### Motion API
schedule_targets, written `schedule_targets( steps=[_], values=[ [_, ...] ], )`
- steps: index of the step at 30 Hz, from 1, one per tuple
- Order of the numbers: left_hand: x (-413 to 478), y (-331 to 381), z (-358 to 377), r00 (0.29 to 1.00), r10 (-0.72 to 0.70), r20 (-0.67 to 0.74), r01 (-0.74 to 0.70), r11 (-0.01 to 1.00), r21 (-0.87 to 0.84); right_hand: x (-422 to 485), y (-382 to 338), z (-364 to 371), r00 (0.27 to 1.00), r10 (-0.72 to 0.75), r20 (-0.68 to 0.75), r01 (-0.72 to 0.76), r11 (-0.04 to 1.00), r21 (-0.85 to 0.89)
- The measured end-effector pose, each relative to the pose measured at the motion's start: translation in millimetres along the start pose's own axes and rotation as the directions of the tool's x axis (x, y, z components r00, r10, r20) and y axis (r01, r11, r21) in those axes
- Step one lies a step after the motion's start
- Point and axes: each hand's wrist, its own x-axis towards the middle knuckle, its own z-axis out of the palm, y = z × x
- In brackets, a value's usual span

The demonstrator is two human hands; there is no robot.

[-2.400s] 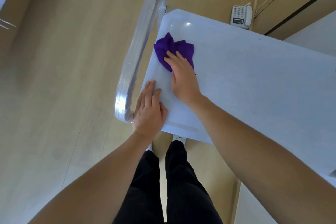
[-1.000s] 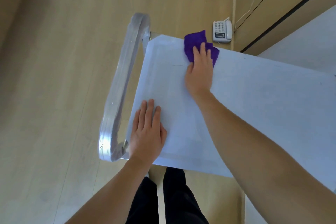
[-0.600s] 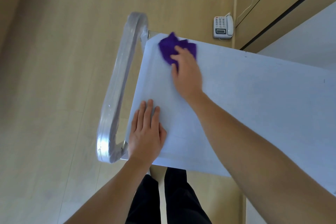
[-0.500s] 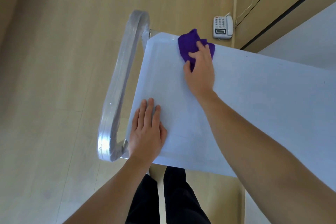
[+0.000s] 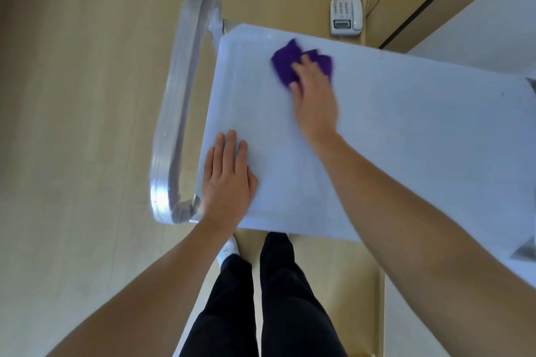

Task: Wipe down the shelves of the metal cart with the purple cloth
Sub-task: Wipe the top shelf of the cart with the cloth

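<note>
The metal cart's top shelf (image 5: pixel 406 130) is a pale, bare sheet below me, with a curved silver handle (image 5: pixel 177 113) at its left end. A crumpled purple cloth (image 5: pixel 285 62) lies on the shelf near the far left corner. My right hand (image 5: pixel 314 95) presses down on the cloth, fingers spread over it, and covers its near part. My left hand (image 5: pixel 227 180) rests flat on the shelf's near left corner, fingers together, holding nothing. Lower shelves are hidden under the top one.
A white desk telephone (image 5: pixel 345 18) sits on the wooden floor beyond the cart, beside a wall with a cord. A pale surface (image 5: pixel 478 32) stands at the far right. My legs in black trousers (image 5: pixel 269 298) stand at the cart's near edge.
My right hand has slid the cloth back and forth along the far left part of the shelf, now slightly nearer and left of where it was half a second ago. My left hand stayed put.
</note>
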Motion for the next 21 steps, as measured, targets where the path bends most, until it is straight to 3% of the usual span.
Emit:
schedule_targets(
  steps=[2, 4, 9, 12, 14, 16, 18, 19, 21],
  values=[
    [-1, 2, 0, 1.000, -0.006, 0.015, 0.006, 1.000, -0.005, -12, 18, -8, 0.990, 0.125, -0.066, -0.125, 0.992, 0.000],
    [-2, 4, 1, 0.999, -0.012, 0.031, 0.013, 1.000, -0.016, -28, 5, -1, 0.983, 0.156, -0.094, -0.156, 0.988, 0.012],
    [-2, 3, 1, 0.999, -0.047, 0.017, 0.048, 0.996, -0.078, -89, -68, 38, 0.986, -0.163, 0.042, 0.161, 0.986, 0.052],
    [-5, 2, -1, 0.999, -0.045, 0.028, 0.048, 0.993, -0.110, -93, -50, 31, 0.968, -0.237, 0.086, 0.229, 0.969, 0.093],
    [-5, 4, -2, 0.999, -0.032, 0.038, 0.036, 0.992, -0.118, -92, -24, 15, 0.984, -0.174, 0.035, 0.172, 0.982, 0.074],
    [-3, 6, -4, 0.999, -0.017, 0.048, 0.022, 0.993, -0.116, -98, 0, 0, 0.997, 0.017, -0.075, -0.011, 0.996, 0.085],
    [-2, 9, -6, 0.998, -0.014, 0.062, 0.019, 0.997, -0.078, -108, 5, -5, 0.961, 0.219, -0.167, -0.193, 0.969, 0.157],
    [-2, 11, -7, 0.997, -0.018, 0.072, 0.022, 0.998, -0.062, -113, -1, -3, 0.945, 0.269, -0.185, -0.236, 0.955, 0.182],
    [-3, 18, -9, 0.995, -0.022, 0.093, 0.028, 0.998, -0.059, -125, -21, 4, 0.960, 0.231, -0.157, -0.203, 0.963, 0.179]
  ],
)
